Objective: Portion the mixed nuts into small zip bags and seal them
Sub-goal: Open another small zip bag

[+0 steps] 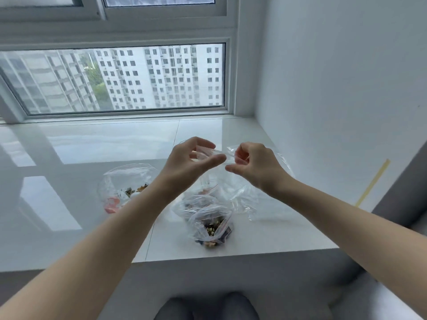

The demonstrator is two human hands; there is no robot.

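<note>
We are holding a small clear zip bag up in the air between both hands, above the white tabletop and in front of the window. Our left hand is gripping the bag's left end, with the thumb and fingers curling round it; the grip is narrow. Our right hand is pinching the right end of the same bag's top strip, its grip closing on the plastic. We cannot tell whether this bag has nuts inside.

Below our hands, near the tabletop's front edge, an open zip bag of mixed nuts is sitting upright with its mouth gaping. To the far left of it, a larger clear bag is lying with some nuts and something orange-red inside. More crumpled clear plastic is lying just right of the nut bag, beneath our right wrist.
</note>
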